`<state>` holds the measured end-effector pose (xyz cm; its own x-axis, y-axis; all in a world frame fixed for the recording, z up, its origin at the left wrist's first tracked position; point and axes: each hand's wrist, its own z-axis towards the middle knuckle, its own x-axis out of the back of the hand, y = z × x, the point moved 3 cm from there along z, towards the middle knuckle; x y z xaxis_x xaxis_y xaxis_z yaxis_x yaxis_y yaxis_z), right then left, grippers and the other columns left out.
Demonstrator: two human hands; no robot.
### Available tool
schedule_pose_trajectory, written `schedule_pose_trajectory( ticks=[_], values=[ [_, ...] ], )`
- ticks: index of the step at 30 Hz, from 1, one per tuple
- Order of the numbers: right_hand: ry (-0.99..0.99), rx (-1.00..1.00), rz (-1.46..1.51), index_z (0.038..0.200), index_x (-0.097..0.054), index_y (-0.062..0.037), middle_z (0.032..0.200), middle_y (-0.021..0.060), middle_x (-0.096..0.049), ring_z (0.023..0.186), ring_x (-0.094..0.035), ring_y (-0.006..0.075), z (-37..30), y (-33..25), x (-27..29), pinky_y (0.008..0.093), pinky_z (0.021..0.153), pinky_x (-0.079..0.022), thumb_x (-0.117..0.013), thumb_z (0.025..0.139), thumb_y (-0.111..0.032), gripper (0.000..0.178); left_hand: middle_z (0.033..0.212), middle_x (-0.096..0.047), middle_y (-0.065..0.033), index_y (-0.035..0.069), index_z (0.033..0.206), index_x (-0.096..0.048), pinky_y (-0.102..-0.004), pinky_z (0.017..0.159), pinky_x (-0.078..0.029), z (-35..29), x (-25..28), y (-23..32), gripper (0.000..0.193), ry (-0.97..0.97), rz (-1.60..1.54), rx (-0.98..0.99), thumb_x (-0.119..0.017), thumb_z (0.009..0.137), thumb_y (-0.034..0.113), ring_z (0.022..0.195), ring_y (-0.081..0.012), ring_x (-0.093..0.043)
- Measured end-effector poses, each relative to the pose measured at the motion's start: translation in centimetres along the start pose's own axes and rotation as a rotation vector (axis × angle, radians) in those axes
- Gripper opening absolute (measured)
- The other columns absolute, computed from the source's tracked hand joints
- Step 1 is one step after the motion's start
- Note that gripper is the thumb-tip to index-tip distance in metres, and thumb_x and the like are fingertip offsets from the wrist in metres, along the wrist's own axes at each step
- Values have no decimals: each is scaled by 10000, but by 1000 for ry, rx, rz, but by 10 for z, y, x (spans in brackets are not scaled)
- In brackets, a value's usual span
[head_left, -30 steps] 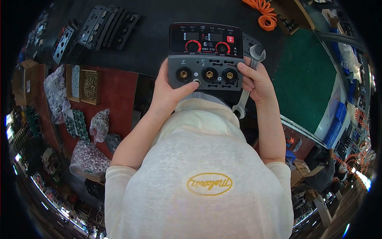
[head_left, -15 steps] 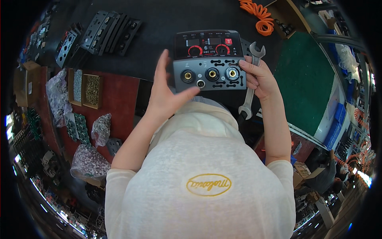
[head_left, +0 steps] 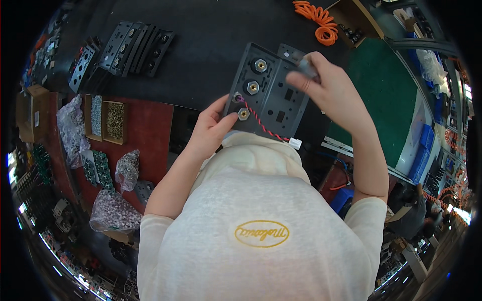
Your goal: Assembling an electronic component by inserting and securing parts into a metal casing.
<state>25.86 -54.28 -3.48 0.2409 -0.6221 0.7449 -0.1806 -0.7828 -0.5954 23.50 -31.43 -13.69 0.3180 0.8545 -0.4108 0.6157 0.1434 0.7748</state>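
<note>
"Head view: where's the dark panel (head_left: 276, 98)?"

"Held tilted over the counter's (head_left: 211, 60) near edge, its back showing, with three hex nuts (head_left: 252, 87) around brass-coloured centres."

"And the left hand (head_left: 207, 133)?"

"Clamped on the panel's left edge, thumb beside the lowest nut. Red-and-black twisted wire (head_left: 258, 120) runs from a small connector (head_left: 237, 97) to a white plug (head_left: 295, 144) by the panel's bottom corner."

"Right hand (head_left: 326, 83)?"

"At the panel's upper right corner, fingers closed around a grey object (head_left: 308, 69) too blurred to name. Whether it touches the panel, I can't tell."

"Anything else on the counter?"

"Stacked plates (head_left: 135, 47) toward its left end; coiled orange hose (head_left: 326, 35) near the far right corner, beside an open box (head_left: 365, 22)."
</note>
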Motion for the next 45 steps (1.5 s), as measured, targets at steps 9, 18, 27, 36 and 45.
schedule_pose_trajectory(
  ticks=[9, 18, 27, 36, 45],
  values=[
    [116, 567, -481, 1224, -557, -211, 737, 43, -448, 618, -518, 194, -36, -21, -34, 305, 521, -436, -613, 725, -78, 519, 1093, -598, -79, -13, 1269, -446, -263, 832, -498, -21, -17, 5, 370, -69, -217, 158, -492, 907, 45, 971, -116, -588],
    [122, 667, -432, 1194, -581, -185, 779, 51, -456, 647, -523, 184, -46, -28, -43, 296, 506, -422, -624, 686, -80, 520, 1094, -586, -58, -19, 1271, -444, -221, 847, -439, -32, -21, 9, 377, -70, 52, 15, -516, 911, 65, 968, -77, -548],
    [42, 701, -532, 1152, -574, -102, 880, 36, -497, 752, -558, 153, -57, -42, -46, 274, 545, -462, -612, 718, -126, 436, 1094, -587, -59, -14, 1277, -436, -226, 838, -450, -45, -20, 4, 383, -95, -18, 10, -517, 913, 70, 962, -77, -553],
    [122, 689, -480, 1147, -596, -98, 802, 31, -490, 696, -542, 179, -64, -58, -53, 299, 536, -435, -637, 674, -86, 475, 1089, -594, -55, -16, 1276, -446, -229, 842, -456, -54, -19, 7, 381, -83, -77, -26, -517, 910, 63, 973, -76, -552],
    [41, 589, -491, 1179, -561, -69, 942, 48, -536, 754, -564, 173, -65, -53, -60, 299, 544, -474, -648, 660, -92, 527, 1121, -567, -60, -10, 1295, -417, -287, 861, -482, -58, -21, 12, 399, -92, -114, 64, -496, 910, 61, 1000, -110, -553]
  ],
)
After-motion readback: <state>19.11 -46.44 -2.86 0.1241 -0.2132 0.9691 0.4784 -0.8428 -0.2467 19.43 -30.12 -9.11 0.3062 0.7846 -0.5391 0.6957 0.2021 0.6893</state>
